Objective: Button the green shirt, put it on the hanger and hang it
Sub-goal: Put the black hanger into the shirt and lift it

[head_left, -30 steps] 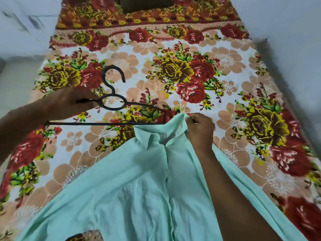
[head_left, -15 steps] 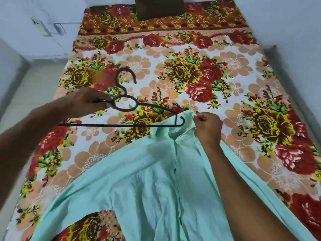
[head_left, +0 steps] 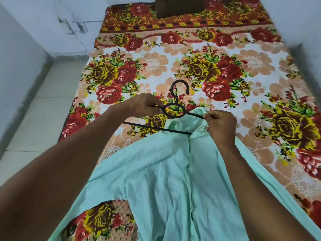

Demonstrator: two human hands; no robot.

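The pale green shirt [head_left: 166, 171] lies spread on the flowered bed, collar away from me and front placket running down the middle. My left hand [head_left: 145, 106] grips the black wire hanger [head_left: 173, 110] by its left arm, near the neck loop, hook pointing away. The hanger's right end has gone inside the shirt's neck opening and is hidden under the cloth. My right hand [head_left: 220, 122] pinches the collar edge at the right side of the neck and holds it up around the hanger.
The bed [head_left: 217, 54] with its red and yellow flower sheet fills the view. A dark brown pillow [head_left: 178, 5] sits at its far end. Pale tiled floor [head_left: 40, 119] runs along the left; light walls close in on the left and right.
The hanger has slid right and tilted, its right end passing into the shirt's neck. My right hand has lifted the collar over it. The view has shifted left, showing more floor.
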